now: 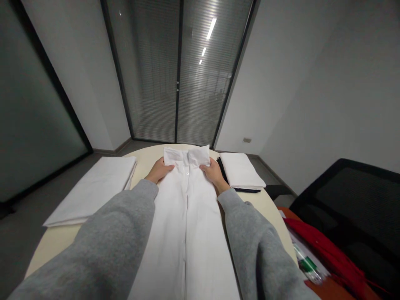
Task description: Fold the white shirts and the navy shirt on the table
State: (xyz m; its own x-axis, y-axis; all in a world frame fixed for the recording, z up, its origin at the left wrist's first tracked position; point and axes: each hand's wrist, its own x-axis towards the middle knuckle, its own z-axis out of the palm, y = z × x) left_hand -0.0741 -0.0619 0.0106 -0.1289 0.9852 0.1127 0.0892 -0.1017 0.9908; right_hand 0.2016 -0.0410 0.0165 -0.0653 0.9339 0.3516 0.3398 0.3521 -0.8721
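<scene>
A long white button-front coat [200,208] lies lengthwise across the table, narrow at its far end and wider toward me. Its top edge, which looks like a spread collar, stands out beyond my hands at the far side. One small button shows just below it on the middle opening. My left hand [159,170] pinches the coat's left edge near the top, thumb above and fingers mostly hidden. On the opposite edge, my right hand [214,171] grips the cloth the same way. The coat's near end runs out of view at the bottom.
A folded white cloth [96,187] lies on the round table [59,246] at left. At right, another folded white cloth [242,170] rests on something black. Beyond the right edge stand a black mesh chair [350,208], red fabric [325,246] and a clear bottle [309,266].
</scene>
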